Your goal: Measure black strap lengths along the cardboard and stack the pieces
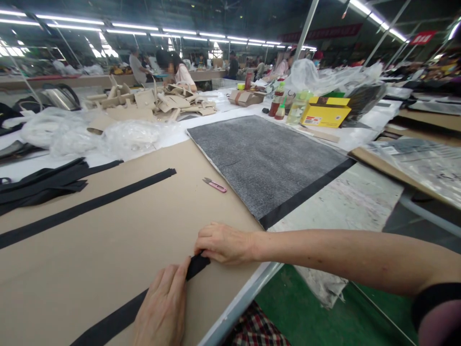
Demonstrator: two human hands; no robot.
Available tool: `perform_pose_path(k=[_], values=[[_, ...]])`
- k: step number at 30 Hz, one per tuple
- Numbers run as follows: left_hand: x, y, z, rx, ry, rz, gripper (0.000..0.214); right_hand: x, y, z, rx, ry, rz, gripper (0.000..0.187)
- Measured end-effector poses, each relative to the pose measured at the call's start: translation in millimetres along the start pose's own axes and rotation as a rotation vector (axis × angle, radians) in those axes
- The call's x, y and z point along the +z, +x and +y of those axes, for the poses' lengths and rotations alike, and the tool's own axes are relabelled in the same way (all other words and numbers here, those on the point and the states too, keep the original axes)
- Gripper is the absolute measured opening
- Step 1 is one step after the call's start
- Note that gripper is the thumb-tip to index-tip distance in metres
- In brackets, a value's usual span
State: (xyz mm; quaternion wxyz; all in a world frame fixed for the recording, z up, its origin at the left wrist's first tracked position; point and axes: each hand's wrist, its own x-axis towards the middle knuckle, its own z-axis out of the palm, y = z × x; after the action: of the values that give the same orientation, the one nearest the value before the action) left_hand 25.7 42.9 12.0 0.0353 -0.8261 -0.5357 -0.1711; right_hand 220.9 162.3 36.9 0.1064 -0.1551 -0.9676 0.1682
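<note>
A black fabric strip (111,318) runs slantwise over the beige sheet (79,264) near the table's front edge. My left hand (162,307) lies on it with the fingers stretched forward and close together. At the strip's far end, my right hand (225,243) is closed, its bent fingers and thumb gripping the tip. A second black strip (90,204) lies flat farther back, roughly parallel. Beyond my right hand rest pink thread snips (216,185), their blades pointing left. A dark grey speckled panel (266,158) with a black band along its near edge lies beyond them.
Loose black strips (39,187) are heaped at left. Behind are crumpled clear plastic (126,137), a pile of beige pieces (158,103), a metal kettle (61,97), bottles (277,103) and a yellow box (326,113). Cardboard under plastic (425,163) stands right. Other people sit farther off.
</note>
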Motion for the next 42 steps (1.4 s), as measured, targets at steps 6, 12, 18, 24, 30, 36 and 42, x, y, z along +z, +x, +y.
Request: perform_pose_path(k=[6, 12, 18, 24, 30, 36, 42], values=[[-5.0, 3.6, 0.3, 0.076, 0.026, -0.024, 0.052, 7.2, -10.0, 8.3, -0.041, -0.105, 0.064, 0.017], [-2.4, 5.2, -1.4, 0.1, 0.014, -0.024, 0.052, 8.5, -17.7, 6.1, -0.115, -0.227, 0.102, 0.016], [-2.7, 6.1, 1.3, 0.085, 0.041, -0.076, 0.058, 0.0, -28.9, -0.7, -0.185, -0.38, 0.104, 0.024], [-3.0, 4.2, 7.2, 0.075, 0.11, -0.098, 0.065, -3.1, -40.3, 0.1, 0.026, -0.121, 0.157, 0.026], [1.5, 1.5, 10.2, 0.061, 0.132, -0.089, 0.069, -6.7, -35.8, -10.3, 0.201, 0.078, 0.192, 0.042], [-4.6, -1.9, 25.2, -0.083, -0.039, -0.07, 0.064, -2.3, -31.5, -27.7, 0.041, -0.191, 0.015, 0.031], [-21.5, 9.6, 43.0, -0.261, -0.3, -0.053, 0.046, 1.9, -32.6, -7.6, -0.001, -0.42, 0.199, 0.033]])
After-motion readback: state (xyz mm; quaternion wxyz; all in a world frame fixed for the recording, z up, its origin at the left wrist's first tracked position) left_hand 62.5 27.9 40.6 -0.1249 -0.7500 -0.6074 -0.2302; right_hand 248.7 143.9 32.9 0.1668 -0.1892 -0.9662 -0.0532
